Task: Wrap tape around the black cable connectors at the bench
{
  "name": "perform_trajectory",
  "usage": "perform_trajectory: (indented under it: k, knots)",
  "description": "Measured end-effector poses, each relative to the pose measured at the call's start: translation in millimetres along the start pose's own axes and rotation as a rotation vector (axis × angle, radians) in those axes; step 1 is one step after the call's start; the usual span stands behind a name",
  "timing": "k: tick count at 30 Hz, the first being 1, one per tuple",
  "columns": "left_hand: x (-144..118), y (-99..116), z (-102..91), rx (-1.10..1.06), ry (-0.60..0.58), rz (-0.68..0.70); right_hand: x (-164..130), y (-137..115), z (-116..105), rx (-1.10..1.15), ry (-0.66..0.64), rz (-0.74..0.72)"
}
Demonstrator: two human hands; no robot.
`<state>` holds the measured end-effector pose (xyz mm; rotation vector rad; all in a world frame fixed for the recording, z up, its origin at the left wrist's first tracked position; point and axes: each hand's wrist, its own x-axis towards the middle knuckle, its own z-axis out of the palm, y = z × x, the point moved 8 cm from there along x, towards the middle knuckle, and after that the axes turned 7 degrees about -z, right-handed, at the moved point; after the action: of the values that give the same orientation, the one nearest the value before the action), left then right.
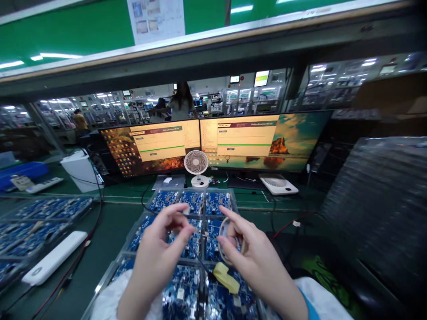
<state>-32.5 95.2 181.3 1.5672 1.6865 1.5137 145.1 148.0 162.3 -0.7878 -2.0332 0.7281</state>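
Both my hands hover over a clear tray (146,212) that holds several blue circuit boards (194,202). My right hand (256,262) holds a thin ring-shaped roll of clear tape (223,235) between thumb and fingers. A yellow tab of tape (227,277) hangs below that hand. My left hand (158,258) is a short way to the left. Its thumb and forefinger are pinched together on what looks like the free end of the tape. White sleeves cover both wrists.
Two wide monitors (156,144) (253,138) stand behind the tray, with a small white desk fan (196,164) between them and a flat white fan (278,184) to the right. More board trays (50,209) and a white slab-shaped device (53,258) lie left. A dark wrapped stack (383,209) fills the right. People stand far behind.
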Motion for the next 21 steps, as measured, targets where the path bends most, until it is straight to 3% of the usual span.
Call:
perform_trajectory:
  k: [3, 8, 11, 14, 21]
  knots:
    - [35.4, -29.2, -32.0, 0.131, 0.092, -0.057, 1.4, 16.2, -3.5, 0.001, -0.01, 0.072]
    - [135.4, -112.3, -45.4, 0.35, 0.059, -0.176, 2.9, 36.6, -5.3, -0.025, -0.078, 0.164]
    - [187.6, -160.7, -31.7, 0.47, 0.049, -0.238, 3.9, 46.3, -3.7, -0.025, -0.103, 0.188]
    - [223.8, -199.0, -10.6, 0.553, -0.002, -0.28, 4.9, 57.7, -4.5, -0.036, -0.111, 0.203]
    - [270.1, -262.4, 23.3, 0.644, -0.134, -0.377, 3.9, 89.5, -20.9, -0.04, -0.011, 0.247]
